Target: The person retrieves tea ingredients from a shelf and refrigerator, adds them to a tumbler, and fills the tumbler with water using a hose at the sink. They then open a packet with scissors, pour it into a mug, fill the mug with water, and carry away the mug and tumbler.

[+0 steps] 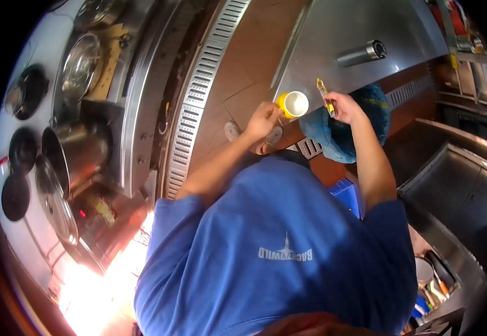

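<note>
My left hand [263,120] is closed on a yellow mug [282,106] with a white inside, at the near corner of the steel table [317,53]. The mug's mouth faces up towards me; what it holds, if anything, is hard to tell. In my right hand [343,107] is a narrow yellow sachet [322,88], pinched between the fingers to the right of the mug. It is tilted, and its lower end looks silvery. Farther back, a metal tumbler [362,54] lies on its side on the table.
Beneath my right forearm stands a bin lined with a blue bag [317,134]. A stove side with a large steel pot [81,154] and lids runs along the left. Steel counters [450,185] stand at right. A floor drain grate [190,112] crosses the tiles.
</note>
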`<state>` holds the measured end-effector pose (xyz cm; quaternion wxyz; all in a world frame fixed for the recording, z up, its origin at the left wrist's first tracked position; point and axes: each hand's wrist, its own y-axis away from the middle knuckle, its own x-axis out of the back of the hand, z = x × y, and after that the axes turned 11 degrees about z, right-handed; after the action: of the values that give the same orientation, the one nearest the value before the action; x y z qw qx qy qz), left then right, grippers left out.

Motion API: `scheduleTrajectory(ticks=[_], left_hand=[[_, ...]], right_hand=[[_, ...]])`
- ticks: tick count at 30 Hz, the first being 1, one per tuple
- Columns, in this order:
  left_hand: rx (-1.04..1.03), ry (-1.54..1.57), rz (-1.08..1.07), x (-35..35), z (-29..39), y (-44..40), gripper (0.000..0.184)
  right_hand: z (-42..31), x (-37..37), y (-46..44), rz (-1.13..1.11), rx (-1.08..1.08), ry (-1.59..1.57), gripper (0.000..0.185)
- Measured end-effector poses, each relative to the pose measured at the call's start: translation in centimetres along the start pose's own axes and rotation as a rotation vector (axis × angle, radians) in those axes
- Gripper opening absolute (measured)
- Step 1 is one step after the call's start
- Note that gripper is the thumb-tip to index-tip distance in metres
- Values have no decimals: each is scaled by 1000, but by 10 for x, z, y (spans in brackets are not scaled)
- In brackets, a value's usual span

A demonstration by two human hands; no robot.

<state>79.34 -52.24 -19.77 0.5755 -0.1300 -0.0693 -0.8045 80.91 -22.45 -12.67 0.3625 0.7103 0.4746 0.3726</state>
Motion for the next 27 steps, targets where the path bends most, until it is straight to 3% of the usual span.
scheduleTrajectory(ticks=[2,4,5,7,8,9,13,15,16,17,19,20,22,27], left_hand=[[3,29,-69,-12,-2,-20,24],[63,13,-179,-21,0,-36,23],[51,17,-209,-21,6,-40,23],[-70,-225,-73,-22,22,-48,28],[37,-315,-54,-19,50,-49,39],[18,-323,-67,-15,73,-51,39],[58,259,-232,-23,128,-38,67],[54,226,-238,-37,142,-34,78],[212,440,-265,-46,149,-33,85],[154,405,-168,-54,155,-33,76],[308,566,-224,-57,164,-38,57],[309,561,-217,-60,166,-39,57],[364,722,-189,-62,168,-36,39],[364,675,-145,-74,164,-32,34]], right_hand=[[18,11,27,-21,-72,-401,20],[36,9,45,-74,-5,-723,24],[43,7,44,-211,12,-852,28],[53,-5,54,-216,73,-1029,29],[54,-16,60,-146,122,-1131,27],[54,-25,66,-141,198,-1197,23],[59,-63,70,-306,424,-1435,23],[59,-81,73,-351,439,-1508,26],[56,-90,79,-363,501,-1500,32],[63,-98,72,-328,544,-1511,36],[66,-100,71,-365,471,-1597,40],[61,-97,80,-373,466,-1596,40],[57,-89,98,-544,572,-1569,45],[77,-74,85,-528,434,-1551,51]])
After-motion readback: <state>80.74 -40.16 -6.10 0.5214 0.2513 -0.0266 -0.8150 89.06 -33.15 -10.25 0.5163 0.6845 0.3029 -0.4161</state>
